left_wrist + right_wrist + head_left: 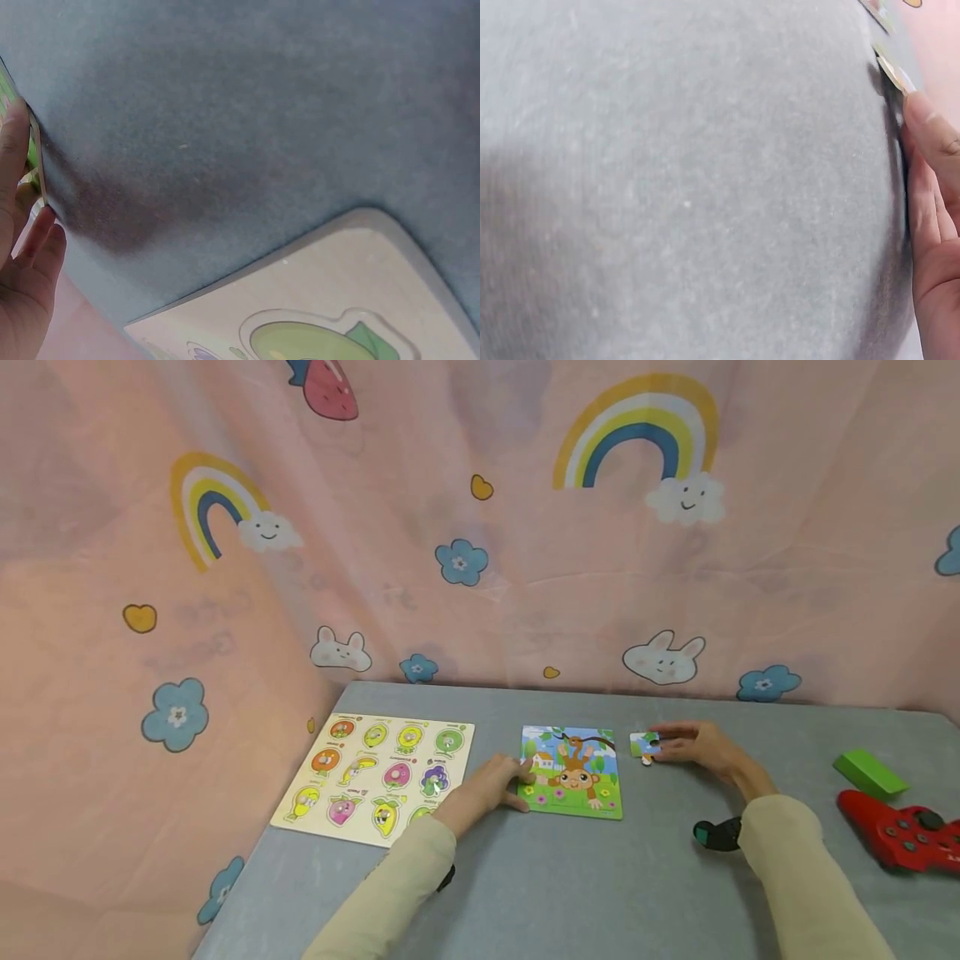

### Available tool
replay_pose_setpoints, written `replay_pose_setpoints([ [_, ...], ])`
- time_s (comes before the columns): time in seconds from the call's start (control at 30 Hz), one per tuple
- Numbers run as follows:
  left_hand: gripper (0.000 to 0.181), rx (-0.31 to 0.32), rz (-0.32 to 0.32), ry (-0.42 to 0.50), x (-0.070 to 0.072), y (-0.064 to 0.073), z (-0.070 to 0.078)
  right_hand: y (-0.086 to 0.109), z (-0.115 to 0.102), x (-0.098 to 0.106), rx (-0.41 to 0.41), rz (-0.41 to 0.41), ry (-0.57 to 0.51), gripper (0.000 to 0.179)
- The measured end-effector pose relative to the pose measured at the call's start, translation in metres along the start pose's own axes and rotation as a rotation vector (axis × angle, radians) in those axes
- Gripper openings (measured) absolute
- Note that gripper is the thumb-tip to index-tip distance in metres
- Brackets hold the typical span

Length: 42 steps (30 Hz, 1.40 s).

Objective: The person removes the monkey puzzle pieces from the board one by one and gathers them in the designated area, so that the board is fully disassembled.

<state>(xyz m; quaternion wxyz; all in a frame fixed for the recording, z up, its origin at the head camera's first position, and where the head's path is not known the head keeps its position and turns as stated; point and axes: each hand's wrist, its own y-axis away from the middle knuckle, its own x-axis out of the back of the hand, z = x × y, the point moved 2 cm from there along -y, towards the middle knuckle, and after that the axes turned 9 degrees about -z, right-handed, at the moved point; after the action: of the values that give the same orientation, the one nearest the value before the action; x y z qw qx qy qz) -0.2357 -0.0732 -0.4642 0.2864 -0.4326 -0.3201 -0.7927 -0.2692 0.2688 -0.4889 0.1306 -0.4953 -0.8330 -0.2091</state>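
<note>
A square jigsaw puzzle (570, 752) with a monkey picture lies flat on the grey table. My left hand (491, 785) is at its left side, fingertips touching the edge; in the left wrist view, the fingers (13, 142) lie along that same edge. To the right of the puzzle, my right hand (701, 749) pinches a small jigsaw piece (643, 743) between thumb and fingertips. The right wrist view catches this piece (892, 72) almost edge-on, close over the table, with the thumb on it.
A wooden fruit board (375, 781) lies left of the puzzle, partly behind my left forearm. On the far right are a green block (870, 773) and a red game controller (903, 835). A pink patterned curtain (525, 610) hangs along the table's back edge.
</note>
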Motion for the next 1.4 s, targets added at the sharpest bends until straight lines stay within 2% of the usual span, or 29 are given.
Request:
replay_pose_setpoints([
  [0.17,0.054,0.001,-0.009,0.007,0.001,0.001,0.000,-0.002,-0.002,0.002,0.016,0.024,-0.003,0.062],
  [0.47,0.052,-0.014,0.002,-0.009,0.000,-0.001,-0.001,-0.004,0.000,0.003,0.019,0.034,0.071,0.061],
  [0.73,0.052,0.006,-0.011,-0.003,0.000,-0.002,0.001,0.002,0.002,0.001,0.064,0.039,-0.016,0.059],
  [0.83,0.052,0.007,-0.013,-0.012,0.000,-0.002,0.002,0.005,0.005,0.000,0.057,0.055,-0.051,0.062],
  [1.03,0.053,0.004,-0.008,-0.043,-0.001,-0.004,0.004,0.008,0.012,0.001,0.009,0.089,-0.051,0.071],
  [1.3,0.051,-0.009,-0.001,-0.020,0.000,-0.002,0.002,0.006,0.012,0.000,0.013,0.090,-0.061,0.072],
  [1.4,0.052,0.006,-0.006,-0.003,0.000,0.000,0.000,0.006,0.012,0.000,0.020,0.088,-0.081,0.071],
])
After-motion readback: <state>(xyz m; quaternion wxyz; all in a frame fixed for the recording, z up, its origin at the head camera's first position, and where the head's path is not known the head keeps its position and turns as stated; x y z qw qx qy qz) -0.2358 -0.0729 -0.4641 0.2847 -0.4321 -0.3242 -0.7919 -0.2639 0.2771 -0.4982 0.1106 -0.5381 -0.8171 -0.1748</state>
